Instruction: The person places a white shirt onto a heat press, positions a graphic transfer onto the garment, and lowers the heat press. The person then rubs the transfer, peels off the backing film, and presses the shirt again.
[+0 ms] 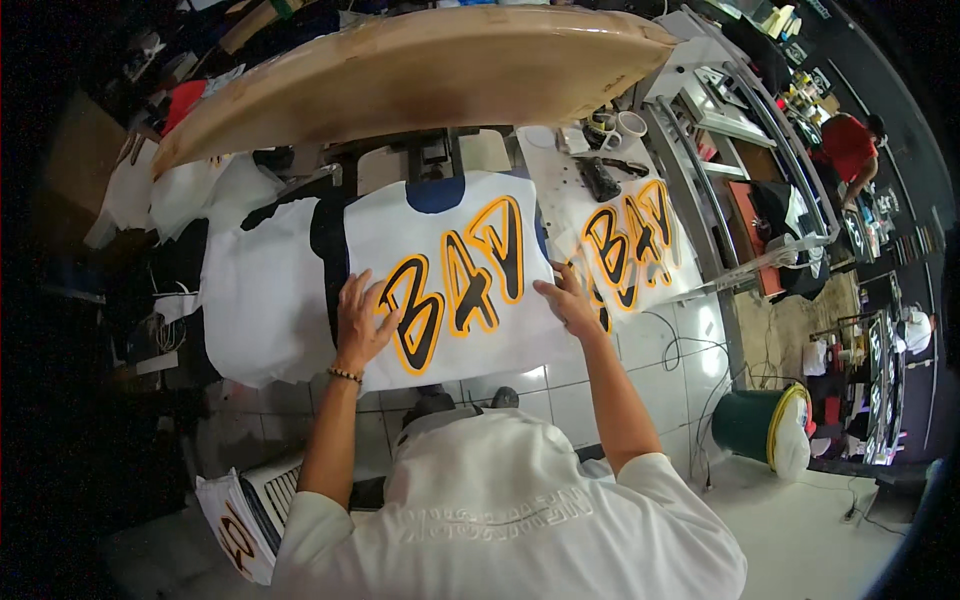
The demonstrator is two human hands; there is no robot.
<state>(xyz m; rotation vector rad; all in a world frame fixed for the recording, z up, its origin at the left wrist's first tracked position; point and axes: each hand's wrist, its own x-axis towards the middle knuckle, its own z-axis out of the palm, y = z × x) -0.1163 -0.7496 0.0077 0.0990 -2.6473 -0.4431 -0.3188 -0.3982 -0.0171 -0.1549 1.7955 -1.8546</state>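
A white sheet [480, 355] with large black lettering outlined in orange lies in front of me. Navy cloth [436, 194] shows at its curved top cut-out and along its right side. My left hand [362, 320] rests on the left part of the sheet beside the lettering, fingers spread. At the right edge, my right hand [568, 300] touches the sheet, thumb and fingers apart. A similar printed sheet [655, 285] lies to the right. On the left is a plain white piece [262, 300] with black cloth beside it.
A large brown-covered panel [420, 75] spans the far side above the work surface. Cups [630, 125] and a black tool [598, 180] lie at the far right, near a metal frame [700, 170]. A green bucket [750, 428] stands on the floor. Another person [848, 150] works farther off.
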